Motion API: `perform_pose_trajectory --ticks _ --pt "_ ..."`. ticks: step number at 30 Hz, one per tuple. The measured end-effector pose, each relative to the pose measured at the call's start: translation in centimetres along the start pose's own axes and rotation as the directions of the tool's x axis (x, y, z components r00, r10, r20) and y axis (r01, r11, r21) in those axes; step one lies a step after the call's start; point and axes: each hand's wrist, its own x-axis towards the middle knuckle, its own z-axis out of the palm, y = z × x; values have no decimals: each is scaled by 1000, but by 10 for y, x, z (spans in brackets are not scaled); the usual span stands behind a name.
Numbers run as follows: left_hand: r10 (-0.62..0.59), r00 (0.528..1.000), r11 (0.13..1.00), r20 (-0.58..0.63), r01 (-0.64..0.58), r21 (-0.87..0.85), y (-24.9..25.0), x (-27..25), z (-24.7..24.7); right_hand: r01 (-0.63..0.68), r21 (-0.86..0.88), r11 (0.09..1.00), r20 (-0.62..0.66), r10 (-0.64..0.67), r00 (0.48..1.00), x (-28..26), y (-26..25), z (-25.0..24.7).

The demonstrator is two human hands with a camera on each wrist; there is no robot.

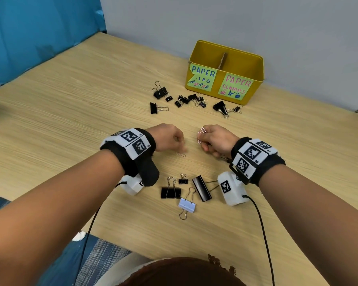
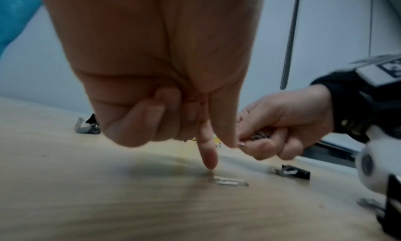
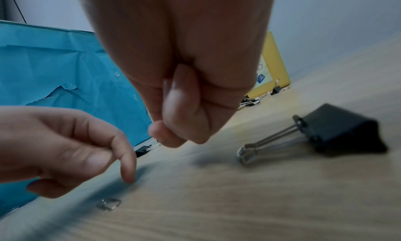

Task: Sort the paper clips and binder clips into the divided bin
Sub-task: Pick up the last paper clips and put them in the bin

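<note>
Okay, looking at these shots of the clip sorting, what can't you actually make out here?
- Inside the yellow bin: the head view sees only its front wall and rim; the contents are hidden.
- How many paper clips the right hand holds: its curled fingers cover them in all views.
- The left label: torn, so part of its second word is missing.
- The paper clip on the table under the left hand: blurred in both wrist views.

One yellow metal bin (image 1: 254, 79) has two compartments and two hand-lettered green paper labels (image 1: 202, 77). Black binder clips (image 1: 159, 91) by the bin: about ten, though overlap blurs the count. Nearer: three black binder clips (image 1: 171, 192) and one white binder clip (image 1: 186, 205). Silver wire paper clips (image 1: 201, 135): at least two in the right hand (image 1: 217, 141), plus one lone paper clip (image 1: 180, 154) on the bench (image 1: 70, 120).
</note>
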Motion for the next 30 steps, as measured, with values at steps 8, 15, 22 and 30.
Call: perform_pose_trajectory --ticks 8,15,22,30 --pt "-8 997 946 74 -16 324 11 8 10 -6 89 996 14 5 1000 7 -8 -21" --pt "-67 980 886 187 -27 462 31 20 -15 37 96 995 -88 -28 996 22 -49 -72" --pt "-42 983 946 -178 -18 -323 54 92 -114 163 250 955 -322 -77 944 61 -106 -116" --pt "-65 951 907 -303 -70 -415 73 161 -147 179 365 913 -409 -16 912 113 -128 -119"
